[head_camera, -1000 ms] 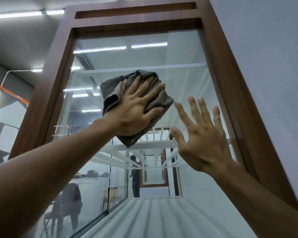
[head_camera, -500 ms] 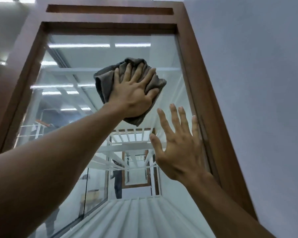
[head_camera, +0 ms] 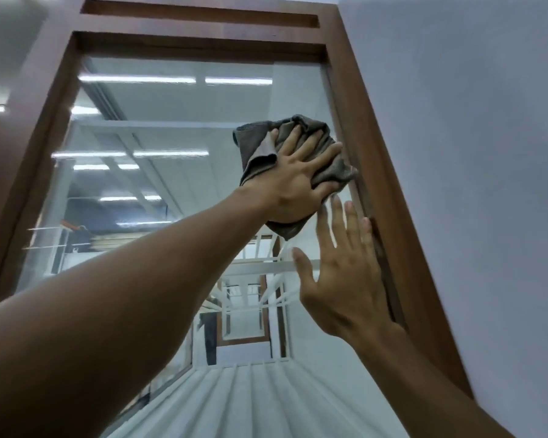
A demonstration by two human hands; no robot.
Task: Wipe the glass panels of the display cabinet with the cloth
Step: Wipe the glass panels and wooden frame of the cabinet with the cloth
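Looking up along a tall cabinet. Brown wooden frame around a glass panel, pale wall filling the right of the frame.

Cloth: grey, bunched, at upper right of the pane. Right edge up against the inner edge of the right post, no room left on that side. Wide bare glass to the left across to the left post, and a broad strip above, up to the top rail. Long axis roughly up-and-down in the picture, leaning a little; folded edge at upper left, one loose corner pointing down below the heel of the hand.

Left hand: flat on the cloth, fingers straight and slightly spread, pointing up and right toward the post. Presses the cloth to the glass rather than gripping it.

Right hand: lower right of the pane, just under the cloth. Holds nothing; fingers straight, a little apart, pointing up, outer edge along the right post. Fingertips close beneath the left thumb. Actual contact with the glass hard to tell.

White shelves behind the glass; ceiling-light reflections at upper left.
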